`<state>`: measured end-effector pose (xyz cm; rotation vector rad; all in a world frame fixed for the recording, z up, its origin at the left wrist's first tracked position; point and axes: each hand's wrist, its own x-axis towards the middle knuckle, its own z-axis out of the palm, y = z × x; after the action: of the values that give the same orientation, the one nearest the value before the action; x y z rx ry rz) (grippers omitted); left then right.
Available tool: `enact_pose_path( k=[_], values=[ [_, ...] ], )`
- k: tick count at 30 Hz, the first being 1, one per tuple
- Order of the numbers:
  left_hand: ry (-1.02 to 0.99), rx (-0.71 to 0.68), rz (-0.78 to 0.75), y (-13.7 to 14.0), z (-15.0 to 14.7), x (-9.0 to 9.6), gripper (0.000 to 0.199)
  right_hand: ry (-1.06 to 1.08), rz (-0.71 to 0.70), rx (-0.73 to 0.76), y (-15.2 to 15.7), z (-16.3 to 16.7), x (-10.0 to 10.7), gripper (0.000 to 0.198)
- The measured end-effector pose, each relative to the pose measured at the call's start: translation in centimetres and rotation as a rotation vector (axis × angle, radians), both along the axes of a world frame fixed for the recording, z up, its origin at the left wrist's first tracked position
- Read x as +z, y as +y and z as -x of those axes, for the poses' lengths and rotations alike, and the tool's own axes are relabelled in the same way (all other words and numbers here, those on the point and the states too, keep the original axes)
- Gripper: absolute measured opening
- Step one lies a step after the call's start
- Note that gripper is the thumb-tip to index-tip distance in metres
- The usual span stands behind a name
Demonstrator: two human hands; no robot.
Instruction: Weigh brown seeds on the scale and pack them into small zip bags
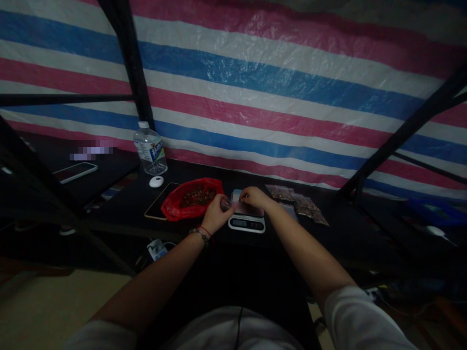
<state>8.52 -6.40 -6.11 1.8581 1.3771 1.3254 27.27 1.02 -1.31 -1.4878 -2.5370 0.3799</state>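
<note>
Left hand (214,215): fingers pinched on a small clear pouch (226,203).
Right hand (255,197): pinching the pouch's far edge, above the scale (246,219).
Red bag (192,198): left of the scale.

Dim room, light falling mostly on the back wall.

The striped tarp (292,87) catches soft glare, while the table (204,233) lies in deep shadow; edges bow outward, a blurred patch sits at left, and fine detail seems lost to grain.

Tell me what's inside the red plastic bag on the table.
The red plastic bag lies open beside the scale, showing a heap of small brown pieces, too dim to identify. Whatever sits deeper, under the heap and the bag's folds, is covered.
</note>
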Motion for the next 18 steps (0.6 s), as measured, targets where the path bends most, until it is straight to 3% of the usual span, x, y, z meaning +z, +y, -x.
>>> enact_pose_path(
  k=[3, 7, 10, 13, 18],
  values=[
    [0.008, 0.004, 0.001, -0.1, 0.0, 0.0, 0.034, 0.027, -0.011, 0.000, -0.2, 0.3, 0.1, 0.016],
    [0.020, -0.004, 0.003, -0.1, -0.1, 0.0, 0.035, 0.242, -0.067, 0.007, -1.5, 1.3, 1.4, 0.015],
    [0.020, -0.025, -0.016, -0.1, -0.1, 0.0, 0.036, 0.375, -0.075, 0.042, -3.4, 2.5, 2.3, 0.013],
    [0.023, -0.046, -0.034, -0.5, -0.1, 0.3, 0.034, 0.376, -0.058, 0.045, -5.8, 3.6, 2.7, 0.012],
    [0.053, -0.105, -0.039, -2.3, -0.3, 1.8, 0.033, 0.460, -0.166, 0.099, -9.7, 3.5, 2.6, 0.008]
  ],
)
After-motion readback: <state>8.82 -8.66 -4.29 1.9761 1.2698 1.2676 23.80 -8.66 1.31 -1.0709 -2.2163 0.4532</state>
